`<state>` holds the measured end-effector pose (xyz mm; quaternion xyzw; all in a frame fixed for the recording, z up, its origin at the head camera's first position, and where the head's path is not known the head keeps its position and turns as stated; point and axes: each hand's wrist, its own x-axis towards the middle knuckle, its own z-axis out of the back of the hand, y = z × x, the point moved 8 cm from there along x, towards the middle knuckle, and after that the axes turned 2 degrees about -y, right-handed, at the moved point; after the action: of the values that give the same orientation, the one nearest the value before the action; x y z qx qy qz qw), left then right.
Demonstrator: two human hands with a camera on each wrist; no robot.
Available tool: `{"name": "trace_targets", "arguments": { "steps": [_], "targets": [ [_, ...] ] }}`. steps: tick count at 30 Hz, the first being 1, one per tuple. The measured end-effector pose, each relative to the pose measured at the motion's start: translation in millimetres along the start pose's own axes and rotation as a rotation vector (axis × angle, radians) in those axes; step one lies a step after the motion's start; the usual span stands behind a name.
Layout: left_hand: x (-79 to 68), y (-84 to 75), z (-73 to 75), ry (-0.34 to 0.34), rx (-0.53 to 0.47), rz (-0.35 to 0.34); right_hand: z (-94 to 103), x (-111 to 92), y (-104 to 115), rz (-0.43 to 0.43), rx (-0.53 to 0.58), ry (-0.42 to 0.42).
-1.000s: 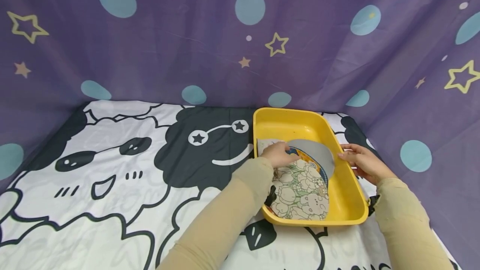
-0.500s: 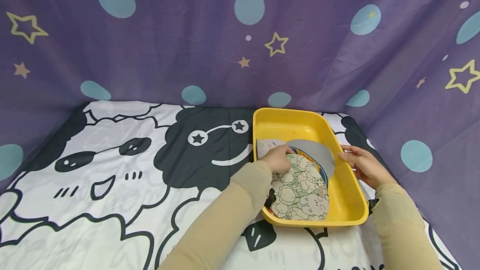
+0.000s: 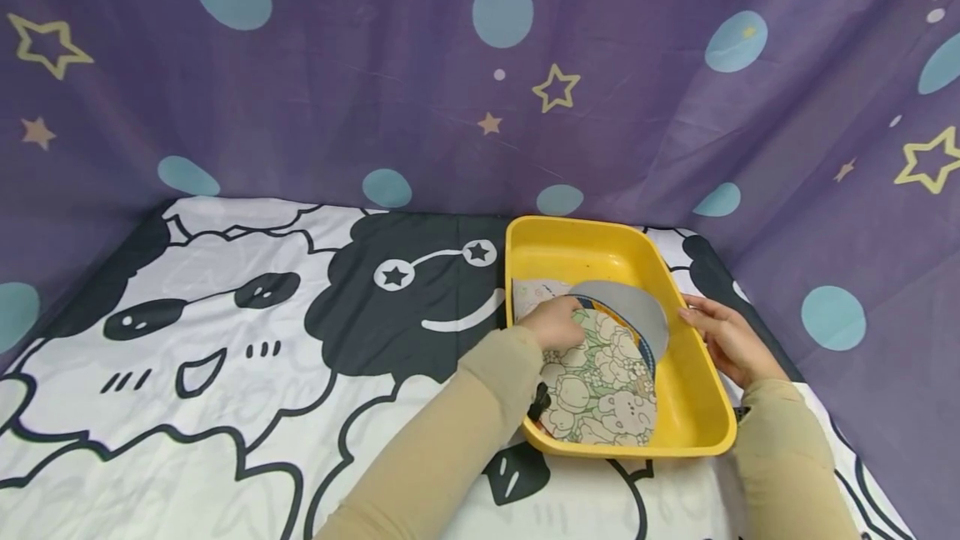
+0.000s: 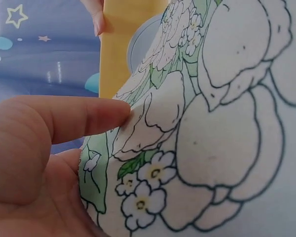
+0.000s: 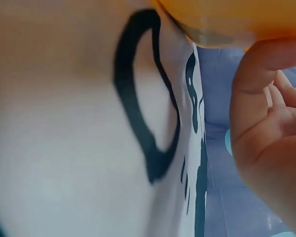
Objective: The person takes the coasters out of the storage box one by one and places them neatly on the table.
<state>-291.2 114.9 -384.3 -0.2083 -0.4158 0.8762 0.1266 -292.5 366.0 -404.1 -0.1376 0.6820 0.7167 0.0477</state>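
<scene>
A yellow plastic tray (image 3: 697, 407) holds a stack of flat pieces. Uppermost is a stiff sheet printed with flowers and a bunny (image 3: 600, 377), its upper right edge rounded. My left hand (image 3: 557, 323) pinches this sheet, thumb on the printed face and the other fingers partly hidden behind it, as the left wrist view shows. Under its edge show a blue-and-orange banded piece (image 3: 618, 319) and a grey rounded piece (image 3: 643, 307). My right hand (image 3: 735, 340) grips the tray's right rim with its fingertips; in the right wrist view its bent digit meets the tray's side.
A pale printed piece (image 3: 531, 292) stands along the tray's left wall. Black-and-white cartoon cloth (image 3: 225, 432) covers the table. Behind and to the right hangs a purple curtain (image 3: 420, 90) with stars and blue dots.
My left fingers have drawn back from the orange band onto the flowered sheet, and more of its printed face shows. My right forearm has shifted left, while the fingertips stay at the rim.
</scene>
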Motion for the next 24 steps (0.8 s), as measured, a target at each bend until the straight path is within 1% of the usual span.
{"name": "trace_targets", "arguments": {
  "steps": [6, 14, 20, 22, 24],
  "targets": [
    [0.1, -1.1, -1.2, 0.005, 0.002, -0.005, -2.0, 1.5, -1.7, 0.041, 0.086, 0.022],
    [-2.6, -3.7, -0.5, 0.001, -0.004, -0.021, -2.4, -0.3, -1.1, 0.036, 0.101, 0.035],
    [-1.9, -10.0, 2.9, -0.018, -0.045, -0.097, -2.8, -0.7, 0.6, 0.039, 0.105, 0.034],
    [-2.5, -13.0, 4.4, -0.027, -0.034, -0.122, -3.6, -0.3, 0.8, 0.038, 0.102, 0.031],
    [-3.7, -17.2, 6.6, -0.042, 0.006, -0.148, -4.6, 0.2, 0.9, 0.037, 0.092, 0.029]
  ]
}}
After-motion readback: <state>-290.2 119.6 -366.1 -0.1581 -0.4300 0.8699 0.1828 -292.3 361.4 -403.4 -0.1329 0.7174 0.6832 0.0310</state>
